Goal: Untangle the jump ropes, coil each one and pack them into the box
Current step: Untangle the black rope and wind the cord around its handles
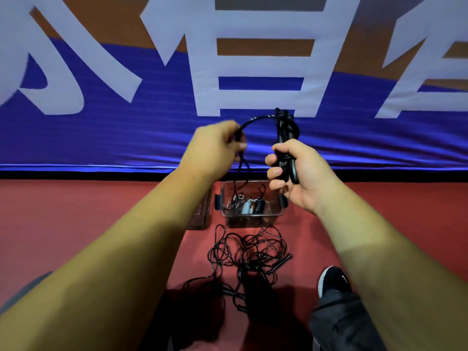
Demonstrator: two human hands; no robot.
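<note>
My right hand [297, 173] grips the black handles [285, 133] of a jump rope, held upright at chest height. From their tops the black cord [255, 120] arcs left into my left hand [215, 148], which pinches it; the rest of the cord hangs down toward the clear plastic box [250, 217] on the floor. Inside the box lie a white and a black coiled item. In front of the box a tangle of black jump ropes [248, 254] with handles lies on the red floor.
A dark lid or mat [201, 214] lies left of the box. A blue, white and orange banner [228, 84] stands behind it. My black shoe [333, 279] and dark trouser leg are at lower right, next to the tangle.
</note>
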